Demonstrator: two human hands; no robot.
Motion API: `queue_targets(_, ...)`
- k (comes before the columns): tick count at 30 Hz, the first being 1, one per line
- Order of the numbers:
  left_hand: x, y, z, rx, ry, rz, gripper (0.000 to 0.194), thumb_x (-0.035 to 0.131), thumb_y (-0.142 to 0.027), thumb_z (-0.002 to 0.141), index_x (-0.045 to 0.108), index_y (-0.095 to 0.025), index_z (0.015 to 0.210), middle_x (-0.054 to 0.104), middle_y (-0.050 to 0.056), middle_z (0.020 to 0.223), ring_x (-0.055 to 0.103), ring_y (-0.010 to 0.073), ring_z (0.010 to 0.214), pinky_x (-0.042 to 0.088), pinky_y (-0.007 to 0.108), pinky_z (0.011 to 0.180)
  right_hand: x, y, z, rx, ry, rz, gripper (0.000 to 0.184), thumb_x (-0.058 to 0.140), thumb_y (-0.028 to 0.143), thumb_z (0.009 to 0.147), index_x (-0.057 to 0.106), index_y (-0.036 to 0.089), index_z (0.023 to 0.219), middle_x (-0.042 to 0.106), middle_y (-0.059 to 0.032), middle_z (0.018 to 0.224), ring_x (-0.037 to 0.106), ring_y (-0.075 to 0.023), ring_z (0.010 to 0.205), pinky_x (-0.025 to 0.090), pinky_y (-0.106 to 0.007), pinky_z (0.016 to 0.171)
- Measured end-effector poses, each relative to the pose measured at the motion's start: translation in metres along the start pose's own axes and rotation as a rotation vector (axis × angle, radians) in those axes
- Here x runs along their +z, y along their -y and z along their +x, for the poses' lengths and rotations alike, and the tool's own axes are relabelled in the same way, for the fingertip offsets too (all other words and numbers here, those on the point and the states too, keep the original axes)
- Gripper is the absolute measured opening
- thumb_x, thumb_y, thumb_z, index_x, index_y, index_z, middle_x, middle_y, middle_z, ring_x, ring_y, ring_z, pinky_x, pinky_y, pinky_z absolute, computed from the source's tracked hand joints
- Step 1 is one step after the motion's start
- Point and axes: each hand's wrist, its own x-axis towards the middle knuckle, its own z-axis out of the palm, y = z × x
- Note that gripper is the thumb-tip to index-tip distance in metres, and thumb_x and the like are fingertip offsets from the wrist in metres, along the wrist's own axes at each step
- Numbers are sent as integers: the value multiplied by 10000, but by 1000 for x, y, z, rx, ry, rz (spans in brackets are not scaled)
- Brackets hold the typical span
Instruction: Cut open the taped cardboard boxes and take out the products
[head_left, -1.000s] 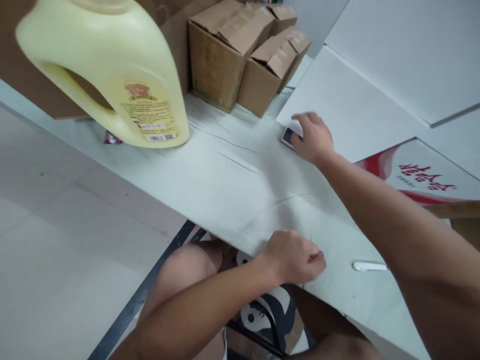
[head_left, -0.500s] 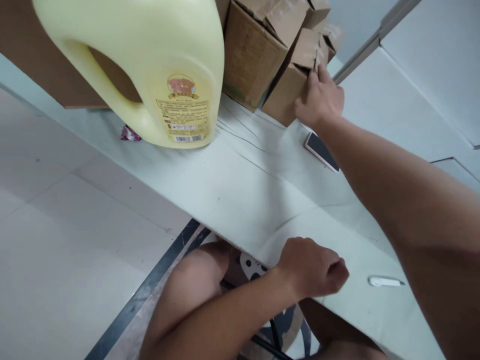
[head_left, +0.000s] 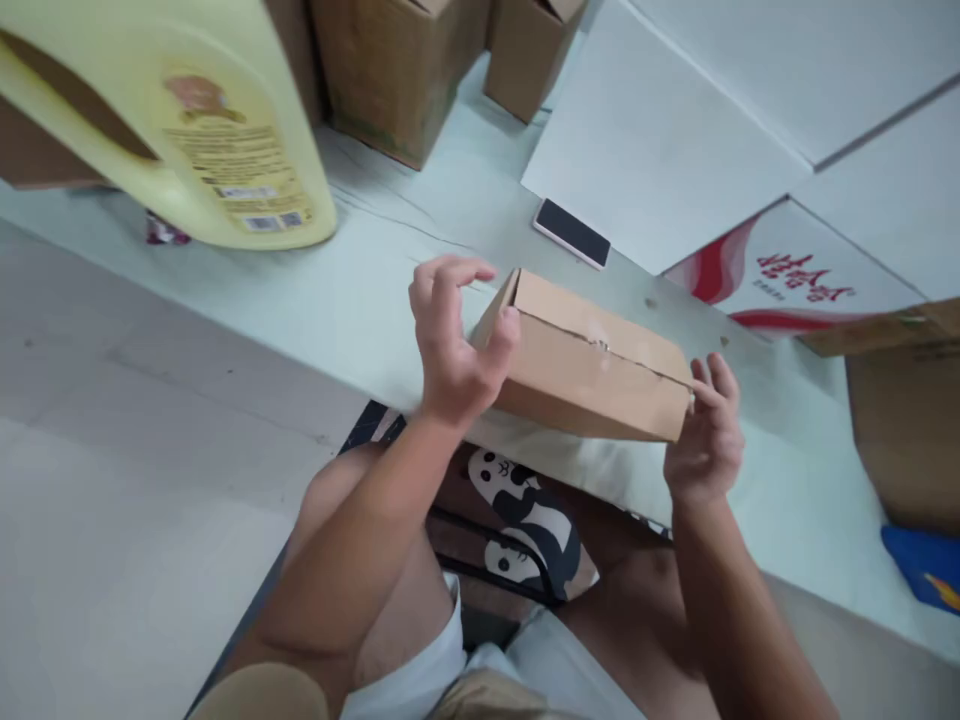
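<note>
1. Fingers of the left hand (head_left: pixel 455 368) were spread and bent, mostly clear of the card, with the thumb tip by the top seam's left end.
2. Fingertips of the right hand (head_left: pixel 705 445) met the opposite end; some were hidden, so their firmness could not be told.
3. Between both sets of fingers was the brown cardboard box (head_left: pixel 592 385), at the near edge of the table (head_left: pixel 367 300); whether it rested or hung was unclear.
4. Its walls looked thin but stiff, dry and matt, so probably light and not slippery, though the contents were unseen. The short end walls seemed the best hold, palms flat; the creased top seam would likely give if pressed.
5. Beyond the fingertips lay a flat, dark-faced phone (head_left: pixel 572 233).
6. Left of the left fingers stood a rounded, smooth yellow jug (head_left: pixel 247 110); past the right ones, a white carton (head_left: pixel 806 265) with red print.
</note>
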Motion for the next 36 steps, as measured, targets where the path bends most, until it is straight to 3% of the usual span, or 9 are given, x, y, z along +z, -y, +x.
queue_targets(4,19,7,-8,-188,513,-233,440,592,-661,876,669,-296,1108,565,90,1424,469,371,1399,449,537,1098,4,-12,-23,176,-235,321,290,487,525,865,544,313,1054,518,2,1514,465,-291,1459,333,-605,1196)
queue_targets(6,27,5,-11,-290,634,-336,469,611,-679,854,657,-310,1139,534,64,1494,416,386,1461,417,556,1144,8,-18,-15,252,-270,375,309,512,546,825,487,297,1005,529,-18,1485,462,-299,1451,350,-602,1176)
queue_targets(11,36,-6,-19,-531,660,-455,426,738,-551,797,603,-338,1140,545,2,1481,361,331,1507,329,519,1228,-2,-22,-2,312,-245,435,374,531,611,790,460,291,969,574,-38,1390,503,-289,1398,408,-539,1124)
queue_targets(16,36,9,-24,-431,548,-458,360,778,-399,713,642,-328,1039,638,-8,1269,495,302,1320,388,491,1136,-47,-22,-9,621,-221,-151,333,514,538,810,605,255,962,633,-97,1092,637,-276,1048,511,-494,946)
queue_targets(19,36,23,-23,-392,582,-472,382,765,-365,676,644,-344,1038,639,-7,1224,502,309,1247,427,493,1026,-74,-33,-15,955,-34,-481,375,543,495,792,663,262,1060,623,-55,797,610,-285,803,503,-570,888)
queue_targets(22,37,24,-24,-401,585,-475,381,755,-335,659,650,-339,1026,638,0,1174,526,291,1138,454,440,893,-85,-44,-23,1067,186,-555,407,592,514,776,681,289,1103,671,-67,798,606,-308,788,496,-596,863)
queue_targets(25,39,11,-28,-416,591,-464,405,778,-325,632,658,-313,1018,631,13,1116,546,253,990,456,380,781,-86,-48,-28,1049,169,-561,272,593,505,779,672,269,889,683,-78,818,586,-274,758,496,-529,829)
queue_targets(29,46,-5,-32,-484,643,-388,455,771,-463,656,632,-291,1054,614,53,1216,568,301,1076,495,399,823,-89,-43,-25,991,-12,-477,224,630,458,751,531,266,811,631,-32,785,505,-200,708,455,-421,800)
queue_targets(36,63,-10,-43,-454,575,-385,511,710,-647,682,627,-267,1014,627,85,1167,597,312,1077,529,434,879,-86,-1,-9,447,-693,1,301,593,359,681,413,276,907,402,44,768,405,-104,501,339,-320,488)
